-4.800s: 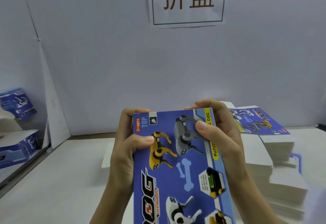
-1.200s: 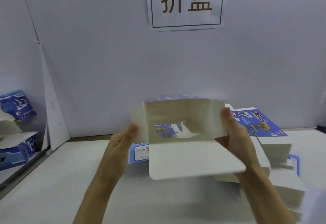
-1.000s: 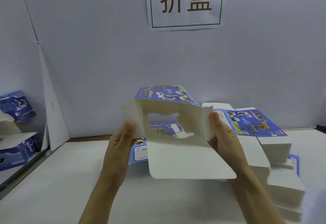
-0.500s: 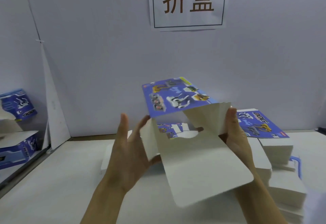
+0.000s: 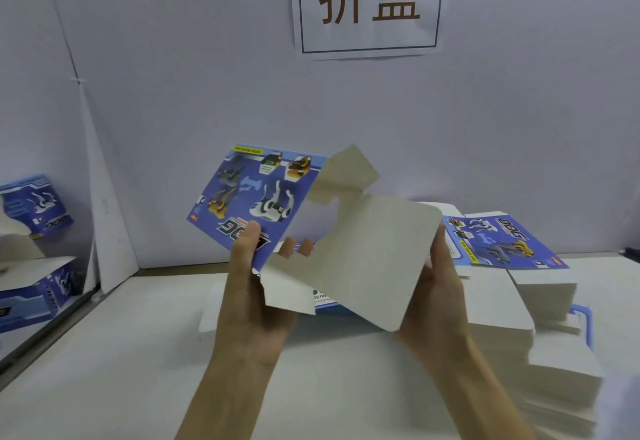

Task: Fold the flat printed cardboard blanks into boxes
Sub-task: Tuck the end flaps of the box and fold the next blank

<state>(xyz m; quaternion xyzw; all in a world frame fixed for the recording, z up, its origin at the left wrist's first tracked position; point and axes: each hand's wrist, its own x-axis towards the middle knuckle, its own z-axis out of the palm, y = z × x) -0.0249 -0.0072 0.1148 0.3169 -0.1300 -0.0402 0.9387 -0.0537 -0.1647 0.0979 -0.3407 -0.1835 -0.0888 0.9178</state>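
- Head view: the left hand grips the half-opened box at centre frame, thumb on the blue printed panel and fingertips showing past its lower edge.
- The right hand holds the plain grey lid flap from behind, fingers mostly hidden, so whether it pinches or only props I cannot tell.
- Half a second ago the left hand was spread beside the box; now it has closed on the printed panel and the box has swung round, printed face to the left and flaps to the right.
- I judge the tube is opened and flap tucking comes next; no end is closed yet.
- One box is in hand; three loose flaps show on it.
- One stack of flat blanks lies at right on the table, sheets too many to count, with another blank beneath the hands.
- Two folded boxes sit at left.
- One paper sign hangs at top centre.
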